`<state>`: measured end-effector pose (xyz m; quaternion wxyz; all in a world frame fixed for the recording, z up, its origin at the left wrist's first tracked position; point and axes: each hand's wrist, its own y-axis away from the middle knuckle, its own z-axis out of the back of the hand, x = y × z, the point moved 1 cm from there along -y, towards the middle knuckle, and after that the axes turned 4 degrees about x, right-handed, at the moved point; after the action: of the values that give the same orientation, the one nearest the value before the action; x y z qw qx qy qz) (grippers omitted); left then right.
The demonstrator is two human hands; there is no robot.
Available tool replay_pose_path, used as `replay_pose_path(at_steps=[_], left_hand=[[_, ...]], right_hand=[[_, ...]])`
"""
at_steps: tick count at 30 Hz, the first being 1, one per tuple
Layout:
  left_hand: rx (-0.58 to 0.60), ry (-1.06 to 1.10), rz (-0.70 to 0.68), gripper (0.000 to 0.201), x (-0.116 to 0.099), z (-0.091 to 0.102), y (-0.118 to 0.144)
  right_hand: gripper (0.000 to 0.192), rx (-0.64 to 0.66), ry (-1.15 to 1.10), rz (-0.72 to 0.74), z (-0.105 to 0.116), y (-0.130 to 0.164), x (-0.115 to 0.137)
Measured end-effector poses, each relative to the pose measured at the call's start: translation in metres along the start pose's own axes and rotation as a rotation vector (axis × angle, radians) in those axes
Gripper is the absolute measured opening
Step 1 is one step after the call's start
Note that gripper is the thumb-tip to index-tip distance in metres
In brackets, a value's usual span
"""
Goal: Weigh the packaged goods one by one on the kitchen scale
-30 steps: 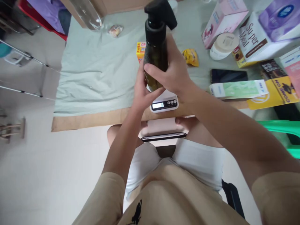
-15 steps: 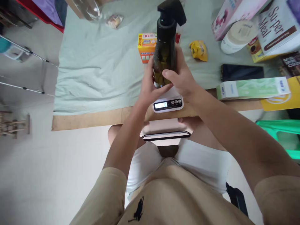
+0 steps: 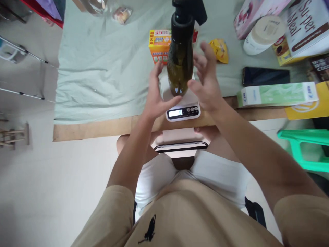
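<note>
A dark spray bottle (image 3: 180, 58) with a black trigger head stands upright on a small white kitchen scale (image 3: 191, 100) at the table's front edge. The scale's lit display appears to read 0. To the left of the bottle is my left hand (image 3: 158, 97), fingers spread and thumb stretched toward the bottle's base. On the other side my right hand (image 3: 207, 84) is apart from the bottle, its fingers parted and slightly blurred. Behind the bottle, partly hidden by it, sits an orange box (image 3: 159, 46) with Chinese print.
A yellow packet (image 3: 219, 50) lies behind my right hand. Farther right are a phone (image 3: 266, 76), a long green-and-white box (image 3: 279, 95), a white jar (image 3: 263, 36) and a Super Meal box (image 3: 308, 29). A small clear-wrapped item (image 3: 122, 15) lies at the back left. A green stool (image 3: 295, 151) stands at the right.
Both hands have let go of the spray bottle and moved apart, the left one leftward and the right one rightward. The bottle stays upright over the scale. The view has shifted slightly.
</note>
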<state>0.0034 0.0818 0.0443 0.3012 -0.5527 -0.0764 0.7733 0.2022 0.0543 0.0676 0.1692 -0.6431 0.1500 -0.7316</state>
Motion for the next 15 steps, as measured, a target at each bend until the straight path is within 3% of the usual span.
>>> replay_pose_path(at_steps=[2, 3, 5, 8, 11, 15], left_hand=[[-0.149, -0.07, 0.075, 0.044, -0.009, 0.008, 0.026], [-0.193, -0.096, 0.125, 0.034, -0.014, 0.01, 0.04], [-0.208, -0.12, 0.223, 0.047, -0.02, 0.009, 0.062], [-0.177, -0.082, 0.307, 0.05, -0.025, 0.003, 0.077], [-0.197, -0.021, 0.366, 0.046, -0.026, -0.002, 0.074], [-0.212, 0.031, 0.428, 0.043, -0.026, -0.003, 0.067]], right_hand=[[0.06, -0.212, 0.003, -0.038, 0.007, 0.029, 0.002], [0.044, -0.281, -0.009, -0.073, 0.01, 0.044, 0.002], [0.026, -0.345, -0.018, -0.158, 0.013, 0.071, -0.002], [0.036, -0.331, -0.059, -0.239, 0.012, 0.091, -0.009], [0.037, -0.327, -0.116, -0.275, 0.008, 0.092, -0.01], [0.029, -0.302, -0.157, -0.433, 0.002, 0.087, -0.004]])
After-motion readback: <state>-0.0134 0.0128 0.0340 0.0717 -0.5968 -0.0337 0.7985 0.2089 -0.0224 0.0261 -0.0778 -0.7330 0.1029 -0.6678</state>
